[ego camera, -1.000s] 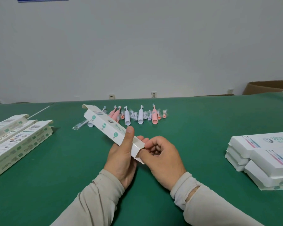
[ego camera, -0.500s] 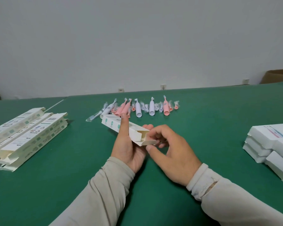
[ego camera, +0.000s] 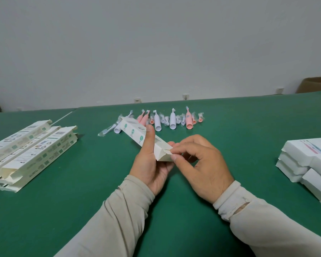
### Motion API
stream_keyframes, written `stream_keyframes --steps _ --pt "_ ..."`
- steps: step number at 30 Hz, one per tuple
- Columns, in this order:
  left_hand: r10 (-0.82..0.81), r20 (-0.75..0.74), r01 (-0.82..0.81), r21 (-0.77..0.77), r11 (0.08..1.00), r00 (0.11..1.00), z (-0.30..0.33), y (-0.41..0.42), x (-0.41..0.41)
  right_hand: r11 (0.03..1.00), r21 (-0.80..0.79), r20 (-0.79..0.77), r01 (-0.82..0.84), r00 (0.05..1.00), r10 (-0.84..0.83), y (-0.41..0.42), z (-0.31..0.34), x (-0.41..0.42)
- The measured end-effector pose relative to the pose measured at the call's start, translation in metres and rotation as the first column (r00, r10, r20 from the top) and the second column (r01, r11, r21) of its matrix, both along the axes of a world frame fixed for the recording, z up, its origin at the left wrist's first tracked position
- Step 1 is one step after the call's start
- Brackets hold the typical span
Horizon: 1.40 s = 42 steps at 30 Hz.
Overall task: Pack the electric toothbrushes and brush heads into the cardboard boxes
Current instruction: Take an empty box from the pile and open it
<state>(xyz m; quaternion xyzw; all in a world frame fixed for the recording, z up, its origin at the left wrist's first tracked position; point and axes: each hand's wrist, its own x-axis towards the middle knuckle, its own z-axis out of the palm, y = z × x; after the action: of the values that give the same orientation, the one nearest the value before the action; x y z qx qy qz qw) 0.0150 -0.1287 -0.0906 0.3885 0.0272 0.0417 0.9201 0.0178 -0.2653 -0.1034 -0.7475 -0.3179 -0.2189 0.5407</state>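
- Right now my left hand [ego camera: 150, 164] grips the box [ego camera: 146, 140] from underneath, thumb pressed flat along its top face, holding it just above the table [ego camera: 230, 138].
- Its long axis runs from close to me, on the right, away to the far left, toward the row of toothbrushes [ego camera: 157, 119].
- My right hand [ego camera: 200, 166] sits at the near end of that axis, thumb and forefinger pinching the end flap [ego camera: 165, 154], the other fingers curled.
- So the open mouth, I judge, is the far end, which points at the toothbrushes and brush heads [ego camera: 182, 119] lying just beyond it.
- With this flap tucked, my right hand is the free one to reach forward for a toothbrush.
- Flat boxes [ego camera: 33, 145] lie well to my left, finished ones [ego camera: 304, 160] stacked to my right.
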Motion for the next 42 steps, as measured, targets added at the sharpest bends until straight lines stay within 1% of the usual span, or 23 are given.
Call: stream_keyframes --steps 4,6,8,9,10,11,12,13,14,15,16,20,25,28,33,35,36,37,38,39,40,41,42 --pt "-0.1 -0.046 0.105 0.107 0.989 0.994 0.003 -0.005 -0.007 0.988 -0.052 -0.017 0.143 0.989 -0.144 -0.003 -0.001 0.002" --pt "-0.114 -0.068 0.123 0.136 0.983 0.991 0.004 -0.007 -0.01 0.987 -0.074 -0.038 0.145 0.988 -0.148 -0.006 -0.002 0.004" --pt "-0.038 -0.076 0.055 0.244 0.968 0.996 0.004 -0.006 -0.01 0.995 -0.076 -0.107 0.07 0.991 -0.078 -0.009 -0.002 0.009" --pt "0.039 -0.069 -0.011 0.367 0.93 0.997 0.002 -0.003 -0.009 0.998 -0.05 -0.167 0.036 0.985 -0.044 -0.01 -0.002 0.012" --pt "0.119 -0.041 -0.079 0.538 0.839 0.992 -0.002 0.002 -0.007 1.0 -0.004 -0.233 0.029 0.972 -0.029 -0.012 -0.001 0.015" --pt "0.202 0.031 -0.158 0.746 0.648 0.979 -0.004 0.008 -0.006 0.997 0.061 -0.296 0.047 0.955 -0.027 -0.015 0.002 0.019" --pt "0.25 0.124 -0.211 0.91 0.358 0.96 -0.006 0.015 -0.004 0.987 0.141 -0.353 0.079 0.935 -0.025 -0.018 0.004 0.022" --pt "0.241 0.21 -0.227 0.973 0.045 0.948 -0.009 0.023 -0.003 0.967 0.227 -0.409 0.111 0.912 -0.009 -0.021 0.008 0.025" --pt "0.209 0.262 -0.228 0.958 -0.173 0.942 -0.01 0.03 -0.002 0.943 0.302 -0.463 0.139 0.886 0.018 -0.024 0.011 0.026" --pt "0.184 0.267 -0.213 0.939 -0.27 0.946 -0.01 0.035 -0.002 0.918 0.364 -0.514 0.157 0.856 0.058 -0.027 0.014 0.027" --pt "0.176 0.258 -0.197 0.932 -0.304 0.95 -0.01 0.038 -0.001 0.896 0.412 -0.558 0.167 0.823 0.103 -0.03 0.017 0.027" --pt "0.153 0.239 -0.178 0.928 -0.328 0.959 -0.012 0.043 0.001 0.83 0.517 -0.661 0.208 0.714 0.232 -0.034 0.019 0.029" --pt "0.157 0.206 -0.156 0.946 -0.283 0.966 -0.01 0.04 -0.003 0.812 0.558 -0.693 0.172 0.636 0.341 -0.034 0.018 0.029" --pt "0.155 0.234 -0.176 0.931 -0.319 0.96 -0.008 0.042 -0.003 0.834 0.529 -0.731 0.158 0.585 0.352 -0.036 0.02 0.028" --pt "0.135 0.268 -0.21 0.917 -0.34 0.954 -0.01 0.051 -0.002 0.855 0.479 -0.767 0.201 0.57 0.296 -0.039 0.02 0.03" --pt "0.146 0.234 -0.177 0.929 -0.325 0.961 -0.011 0.053 -0.001 0.857 0.483 -0.743 0.179 0.603 0.292 -0.039 0.021 0.031" --pt "0.149 0.219 -0.164 0.935 -0.316 0.964 -0.012 0.054 -0.001 0.877 0.453 -0.719 0.159 0.647 0.254 -0.038 0.019 0.03" --pt "0.152 0.212 -0.158 0.939 -0.307 0.965 -0.013 0.055 0.0 0.921 0.364 -0.674 0.137 0.721 0.159 -0.039 0.018 0.03" --pt "0.155 0.211 -0.157 0.94 -0.303 0.965 -0.013 0.056 0.0 0.968 0.211 -0.575 0.133 0.818 0.013 -0.04 0.016 0.031" --pt "0.16 0.211 -0.155 0.94 -0.305 0.964 -0.013 0.057 0.0 0.986 0.03 -0.411 0.163 0.902 -0.137 -0.043 0.015 0.031" --pt "0.164 0.211 -0.152 0.937 -0.314 0.964 -0.013 0.057 0.0 0.969 -0.122 -0.21 0.215 0.949 -0.237 -0.047 0.014 0.031" --pt "0.166 0.212 -0.15 0.935 -0.323 0.963 -0.013 0.057 0.0 0.941 -0.214 -0.017 0.264 0.962 -0.274 -0.05 0.014 0.032" --pt "0.166 0.213 -0.15 0.934 -0.325 0.963 -0.013 0.057 0.0 0.923 -0.254 0.114 0.29 0.956 -0.269 -0.053 0.015 0.034"
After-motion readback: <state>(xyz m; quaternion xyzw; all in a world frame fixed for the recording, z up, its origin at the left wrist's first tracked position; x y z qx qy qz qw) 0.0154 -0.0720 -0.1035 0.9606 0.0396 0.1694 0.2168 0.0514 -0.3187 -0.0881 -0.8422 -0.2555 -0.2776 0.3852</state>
